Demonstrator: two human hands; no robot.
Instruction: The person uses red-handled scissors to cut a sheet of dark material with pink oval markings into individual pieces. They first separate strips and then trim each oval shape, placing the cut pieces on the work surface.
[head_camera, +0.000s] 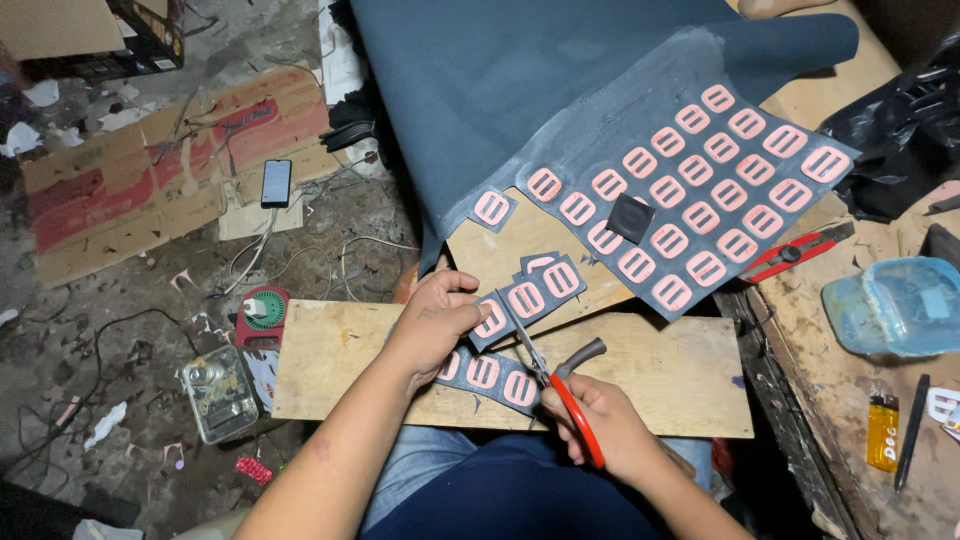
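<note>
Nearest to the camera is the right hand (600, 425), closed around the red handles of a pair of scissors (560, 385). Its blades point up and to the left, and they are inside a strip of dark material (520, 305) with pink rectangular patches on it. The left hand (435, 325) pinches this strip at its left end, thumb on top and fingers curled under, so the strip lies between both hands, just above the right one. A second part of the strip (490, 372), also with pink patches, hangs lower, under the left hand and touching the blades.

Both hands work over a plywood board (660, 370) that rests across the person's lap. Beyond it, a large dark sheet (700, 170) carries many rows of the same pink patches. One more pair of red scissors (795, 253) lies at the right edge of this sheet. Farther right, a blue plastic container (895, 305) and a yellow lighter (882, 432) are on a wooden table. On the floor at the left lies a phone (276, 183) on cardboard.
</note>
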